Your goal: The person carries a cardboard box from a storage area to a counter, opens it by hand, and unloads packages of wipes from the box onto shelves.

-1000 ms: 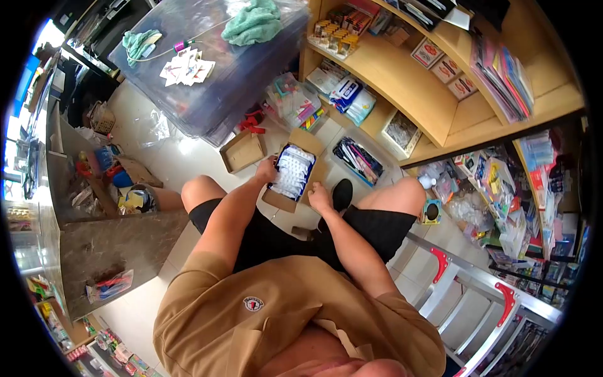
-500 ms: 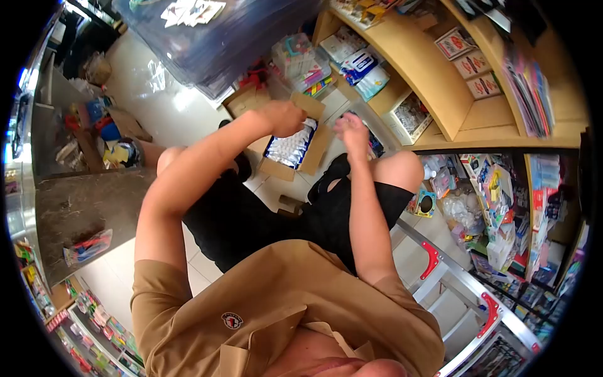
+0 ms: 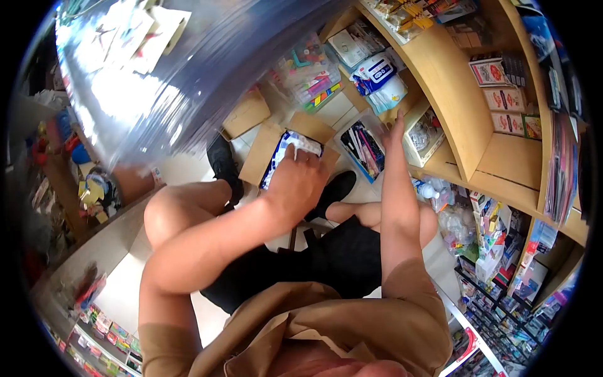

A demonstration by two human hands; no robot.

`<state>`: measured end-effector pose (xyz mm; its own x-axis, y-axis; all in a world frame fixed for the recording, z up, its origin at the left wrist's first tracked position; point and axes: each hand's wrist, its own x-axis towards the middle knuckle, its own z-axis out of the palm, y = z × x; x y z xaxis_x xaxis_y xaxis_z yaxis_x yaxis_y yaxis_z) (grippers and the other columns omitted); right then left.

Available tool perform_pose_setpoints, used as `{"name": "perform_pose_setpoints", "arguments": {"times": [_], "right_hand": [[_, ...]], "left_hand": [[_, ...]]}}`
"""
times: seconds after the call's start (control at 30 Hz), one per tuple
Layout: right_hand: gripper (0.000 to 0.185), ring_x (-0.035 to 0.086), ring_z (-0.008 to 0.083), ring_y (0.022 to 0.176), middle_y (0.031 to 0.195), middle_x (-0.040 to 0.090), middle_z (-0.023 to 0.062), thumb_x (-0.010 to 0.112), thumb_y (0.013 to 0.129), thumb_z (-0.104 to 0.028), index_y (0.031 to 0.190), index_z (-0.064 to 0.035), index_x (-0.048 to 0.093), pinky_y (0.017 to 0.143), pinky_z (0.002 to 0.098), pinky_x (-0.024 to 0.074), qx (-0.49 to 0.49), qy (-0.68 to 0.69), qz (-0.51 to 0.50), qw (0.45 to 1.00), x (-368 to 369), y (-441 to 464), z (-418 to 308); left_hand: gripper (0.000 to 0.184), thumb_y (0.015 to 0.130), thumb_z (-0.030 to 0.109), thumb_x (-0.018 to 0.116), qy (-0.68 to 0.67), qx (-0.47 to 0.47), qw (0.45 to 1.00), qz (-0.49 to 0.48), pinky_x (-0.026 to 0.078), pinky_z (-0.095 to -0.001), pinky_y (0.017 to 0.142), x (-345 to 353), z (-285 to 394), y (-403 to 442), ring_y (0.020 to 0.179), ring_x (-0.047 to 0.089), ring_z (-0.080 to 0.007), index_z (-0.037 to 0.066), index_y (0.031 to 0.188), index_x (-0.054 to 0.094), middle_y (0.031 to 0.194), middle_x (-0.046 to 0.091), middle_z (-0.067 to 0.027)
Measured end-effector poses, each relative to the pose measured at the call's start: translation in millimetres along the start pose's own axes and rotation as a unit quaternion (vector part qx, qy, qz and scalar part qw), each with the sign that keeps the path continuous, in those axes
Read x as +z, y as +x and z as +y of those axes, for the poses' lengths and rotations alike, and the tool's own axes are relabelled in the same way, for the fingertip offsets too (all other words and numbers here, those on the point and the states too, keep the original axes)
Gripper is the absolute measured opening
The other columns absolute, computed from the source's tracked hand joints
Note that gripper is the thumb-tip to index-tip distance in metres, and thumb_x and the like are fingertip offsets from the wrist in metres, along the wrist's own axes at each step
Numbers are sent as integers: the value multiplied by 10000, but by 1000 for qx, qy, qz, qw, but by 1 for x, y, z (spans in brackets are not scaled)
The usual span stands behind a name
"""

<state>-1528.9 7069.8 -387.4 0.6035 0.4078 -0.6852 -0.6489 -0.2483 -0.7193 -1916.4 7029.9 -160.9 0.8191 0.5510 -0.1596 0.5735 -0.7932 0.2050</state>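
My left hand point(image 3: 298, 182) reaches over an open cardboard box point(image 3: 252, 156) on the floor. Its fingers are bent and somewhat apart, and their tips meet the white-and-blue packed items point(image 3: 274, 164) inside. I see nothing held in it, though the palm is hidden. My right hand point(image 3: 394, 133) is open with fingers stretched out, just right of a clear plastic bin point(image 3: 344, 139) of pens point(image 3: 363, 147). It is close to a white-edged box point(image 3: 424, 137) of small wrapped items; whether it touches that box I cannot tell.
A wooden shelf unit point(image 3: 443, 81) holding small boxes stands at the right. Ahead are a wipes pack point(image 3: 377, 72) and a clear tub point(image 3: 304, 69) of colourful items. Plastic-wrapped stock point(image 3: 207, 69) looms at upper left. A metal ladder point(image 3: 471, 342) is at lower right.
My left hand has gone from above the box down onto its contents. My right hand has moved right, past the pen bin, and its fingers have straightened. The view has shifted.
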Motion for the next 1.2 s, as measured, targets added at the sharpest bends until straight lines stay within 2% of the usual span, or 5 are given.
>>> {"name": "perform_pose_setpoints", "arguments": {"times": [0.2, 0.37, 0.53, 0.77, 1.2], "right_hand": [[969, 242, 351, 1496, 1642, 259, 142, 548, 830, -813, 1547, -182, 385, 1157, 577, 206, 4, -172, -70, 983, 16, 53, -28], [615, 624, 257, 965, 1097, 682, 45, 666, 838, -685, 1196, -185, 639, 814, 464, 486, 16, -144, -104, 984, 34, 69, -37], [698, 599, 249, 971, 1083, 639, 79, 724, 791, -693, 1216, -148, 625, 849, 488, 479, 174, -157, -189, 954, 6, 96, -44], [845, 545, 313, 1235, 1293, 605, 110, 715, 759, -758, 1348, -170, 567, 1084, 575, 397, 223, -94, -42, 969, 12, 68, -23], [607, 488, 326, 1287, 1424, 529, 65, 615, 952, -573, 1423, -207, 504, 1047, 546, 403, -31, 104, -47, 993, -11, 93, -5]], "left_hand": [[380, 915, 150, 550, -3, -81, 995, -62, 413, -475, 1103, -21, 7, -1, 1140, 622, -319, 26, 1265, 628, 1151, 667, -168], [357, 935, 205, 554, -38, -67, 997, -13, 389, -464, 1109, -26, 8, 3, 1126, 607, -304, 11, 1221, 645, 1121, 662, -142], [389, 929, 225, 568, -6, -95, 991, -91, 364, -484, 1121, -24, 8, 2, 1143, 597, -304, 12, 1246, 640, 1162, 658, -131], [343, 928, 195, 556, 4, -102, 992, -74, 391, -464, 1117, -18, 7, 1, 1169, 599, -339, -6, 1191, 646, 1193, 651, -208], [472, 932, 218, 599, 5, -94, 984, -150, 340, -492, 1155, -21, 6, 11, 1244, 570, -321, -4, 1348, 593, 1327, 614, -158]]}}
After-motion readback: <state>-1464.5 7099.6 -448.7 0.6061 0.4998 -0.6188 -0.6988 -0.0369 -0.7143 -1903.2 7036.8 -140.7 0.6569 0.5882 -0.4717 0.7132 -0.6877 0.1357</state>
